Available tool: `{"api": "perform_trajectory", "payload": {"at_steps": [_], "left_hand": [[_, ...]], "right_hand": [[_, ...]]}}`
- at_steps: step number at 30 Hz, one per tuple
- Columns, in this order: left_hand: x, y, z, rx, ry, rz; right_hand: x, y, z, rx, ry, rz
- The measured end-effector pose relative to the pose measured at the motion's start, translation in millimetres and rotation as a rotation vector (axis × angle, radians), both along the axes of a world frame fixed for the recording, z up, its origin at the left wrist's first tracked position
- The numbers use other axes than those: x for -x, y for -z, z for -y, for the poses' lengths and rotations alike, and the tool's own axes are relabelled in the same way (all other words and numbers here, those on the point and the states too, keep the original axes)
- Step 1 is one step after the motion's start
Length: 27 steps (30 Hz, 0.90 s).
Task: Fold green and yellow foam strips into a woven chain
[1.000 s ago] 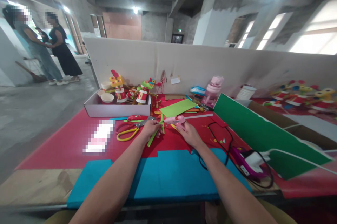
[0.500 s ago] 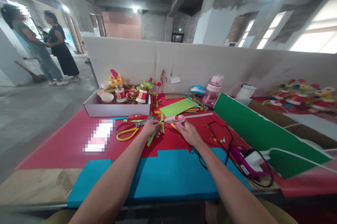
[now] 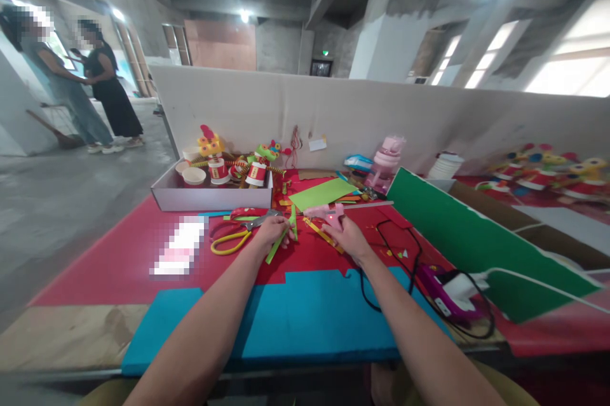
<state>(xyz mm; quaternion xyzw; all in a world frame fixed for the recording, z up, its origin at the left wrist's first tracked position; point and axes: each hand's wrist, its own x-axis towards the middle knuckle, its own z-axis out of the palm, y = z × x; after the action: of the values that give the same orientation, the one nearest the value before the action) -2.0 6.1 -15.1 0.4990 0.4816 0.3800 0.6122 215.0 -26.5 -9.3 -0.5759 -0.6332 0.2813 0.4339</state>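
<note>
My left hand pinches a light green paper strip, which meets another green strip at the fingertips. In my right hand is a pink glue gun with a small red light, its nozzle pointing left and a pale glue stick sticking out behind. A gap separates the nozzle from the strips. Under the glue gun lies a yellow strip, close to my right fingers. Scissors with yellow handles rest just left of my left hand.
A white box holds paper cups and paper-cup figures. Green paper lies behind my hands. At right are a green board, a purple power strip and a black cord. Blue sheets cover the front edge. Two people stand far left.
My right hand has drawn the glue gun to the right, away from the green strips. More of the yellow strip shows. My left hand stays almost where it was, still pinching the strip.
</note>
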Motion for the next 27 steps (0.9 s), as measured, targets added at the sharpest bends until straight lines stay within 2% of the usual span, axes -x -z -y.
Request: {"api": "perform_trajectory", "payload": {"at_steps": [5,9,11,15,20,25,27], "left_hand": [[4.2,2.3,-1.8,-0.005,0.049,0.084],[8.1,2.8,-1.6,-0.032,0.085,0.174],[10.1,2.4,-1.6,-0.058,0.099,0.213],[13.7,1.0,-2.8,-0.095,0.116,0.259],[16.9,-1.2,-2.9,-0.118,0.111,0.296],[17.9,-1.9,-2.5,-0.123,0.101,0.292],[18.2,-1.7,-3.1,-0.13,0.092,0.289]], "right_hand": [[-1.4,-0.9,1.6,0.155,-0.081,-0.237],[-13.2,5.2,-6.9,0.192,-0.05,-0.314],[-23.9,9.1,-13.5,0.161,-0.002,-0.229],[-48.1,12.9,-25.2,0.172,0.141,0.073],[-67.6,4.3,-30.7,0.234,0.24,0.498],[-71.6,-6.3,-27.2,0.242,0.283,0.676],[-67.5,-9.5,-24.2,0.217,0.344,0.744]]}}
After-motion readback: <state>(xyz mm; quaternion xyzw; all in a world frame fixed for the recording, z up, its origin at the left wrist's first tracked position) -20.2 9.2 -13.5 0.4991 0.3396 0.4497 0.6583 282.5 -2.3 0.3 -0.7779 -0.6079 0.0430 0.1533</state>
